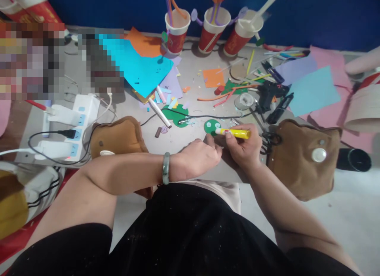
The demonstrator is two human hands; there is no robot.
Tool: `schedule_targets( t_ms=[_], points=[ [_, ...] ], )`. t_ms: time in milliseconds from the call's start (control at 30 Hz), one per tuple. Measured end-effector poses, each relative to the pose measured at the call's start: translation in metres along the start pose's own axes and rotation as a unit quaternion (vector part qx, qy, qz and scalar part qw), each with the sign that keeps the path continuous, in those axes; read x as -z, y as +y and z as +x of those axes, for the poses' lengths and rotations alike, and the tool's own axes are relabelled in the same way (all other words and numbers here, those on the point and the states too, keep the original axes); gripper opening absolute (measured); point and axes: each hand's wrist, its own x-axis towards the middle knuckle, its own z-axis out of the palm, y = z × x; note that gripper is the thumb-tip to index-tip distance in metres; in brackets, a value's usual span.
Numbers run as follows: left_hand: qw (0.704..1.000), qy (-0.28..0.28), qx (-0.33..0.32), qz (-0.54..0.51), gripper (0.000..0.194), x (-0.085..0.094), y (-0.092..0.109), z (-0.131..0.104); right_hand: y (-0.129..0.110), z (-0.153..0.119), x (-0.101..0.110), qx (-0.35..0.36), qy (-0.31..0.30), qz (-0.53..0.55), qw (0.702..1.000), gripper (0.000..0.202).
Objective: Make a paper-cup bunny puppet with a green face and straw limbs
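Observation:
My right hand [245, 147] grips a yellow marker [236, 133] whose white end points left, over the edge of a small green disc [211, 127]. Two pale round eye shapes lie on that disc. Just below the disc, my left hand [198, 157] rests on the table edge with its fingers curled together, the fingertips near the disc's lower rim. Whether anything is between those fingers is too small to tell. A larger green paper piece [179, 113] lies to the left, beside a white marker [160, 113] with a dark tip.
Three red-and-white cups [177, 40] with craft stems stand at the back. Blue paper [142, 68], paper scraps, tape [246, 101] and a dark glue gun [270, 94] lie around. A power strip [84, 113] is at left; brown cushioned bags [305, 161] flank my arms.

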Motion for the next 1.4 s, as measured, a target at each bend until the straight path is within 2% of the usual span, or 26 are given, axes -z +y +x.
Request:
schedule_targets(
  t_ms=[133, 367, 700, 867, 1033, 1100, 1233, 1300, 1400],
  points=[
    [1.0, -0.008, -0.01, 0.0, 0.051, 0.002, 0.0, 0.0, 0.003, 0.0, -0.001, 0.015, -0.005, -0.003, 1.0, 0.033],
    [1.0, 0.017, 0.002, 0.005, 0.054, -0.002, 0.002, -0.002, -0.001, 0.0, -0.001, 0.021, -0.052, -0.004, 0.998, 0.03],
    [1.0, -0.022, 0.009, 0.002, 0.062, 0.006, 0.002, -0.002, -0.005, 0.001, -0.001, 0.013, -0.065, -0.015, 0.998, 0.033],
    [0.999, -0.043, -0.003, -0.017, 0.076, 0.012, 0.0, -0.002, -0.007, 0.002, -0.001, 0.017, -0.063, -0.019, 0.998, 0.03],
    [0.998, -0.06, 0.012, -0.023, 0.081, 0.015, 0.0, -0.003, -0.007, 0.003, -0.001, 0.011, -0.072, -0.017, 0.997, 0.03],
    [0.999, -0.048, 0.008, -0.015, 0.08, 0.012, 0.0, -0.003, -0.006, 0.003, -0.001, 0.008, -0.068, -0.016, 0.998, 0.03],
    [1.0, 0.016, -0.006, 0.018, 0.07, 0.0, -0.001, -0.001, -0.006, 0.002, -0.002, 0.004, -0.058, -0.016, 0.998, 0.032],
    [0.999, 0.037, -0.011, 0.037, 0.065, -0.004, -0.002, 0.0, -0.006, 0.002, -0.003, -0.001, -0.04, 0.001, 0.999, 0.033],
    [0.997, 0.039, -0.016, 0.06, 0.068, -0.005, -0.003, 0.0, -0.006, 0.003, -0.005, -0.043, 0.009, 0.064, 0.997, 0.032]
  ],
)
